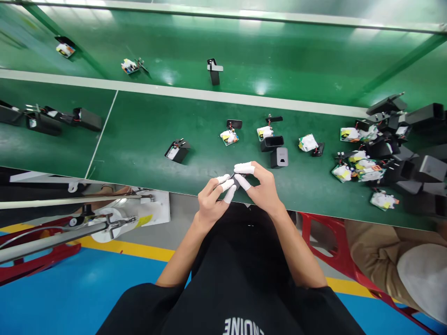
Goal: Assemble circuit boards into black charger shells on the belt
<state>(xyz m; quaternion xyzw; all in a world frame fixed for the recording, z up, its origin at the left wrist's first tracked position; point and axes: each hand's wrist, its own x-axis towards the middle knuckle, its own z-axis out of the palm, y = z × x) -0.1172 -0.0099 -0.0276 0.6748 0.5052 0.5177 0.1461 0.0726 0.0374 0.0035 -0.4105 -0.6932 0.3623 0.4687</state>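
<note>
We see both hands meeting near the front edge of the green bench (195, 177), and a small dark piece (237, 183) sits between their fingertips. The left hand (211, 200) comes at it from the left, the right hand (266, 190) from the right, and neither is clearly nearer. Each hand has thumb and fingers drawn close together on the piece, with hardly any gap left; the white finger cots (245, 168) cover most of it (so we cannot tell which way its long axis runs, or its full shape).

Just beyond the right hand stands a grey-faced box (279, 158), the nearest loose thing to either grip, with an open black housing (272, 143) right behind it. A second black housing (177, 150) lies tilted farther off, on the left hand's side.

As for writing, we make out only large pale lettering (243, 326) on the black shirt (240, 279): upside down to us, it seems to read "ENUINE", and the lower frame edge cuts it. We find no brand we can read on the boxes, and the yellow tag (144, 221) at lower left is too small to decipher.
</note>
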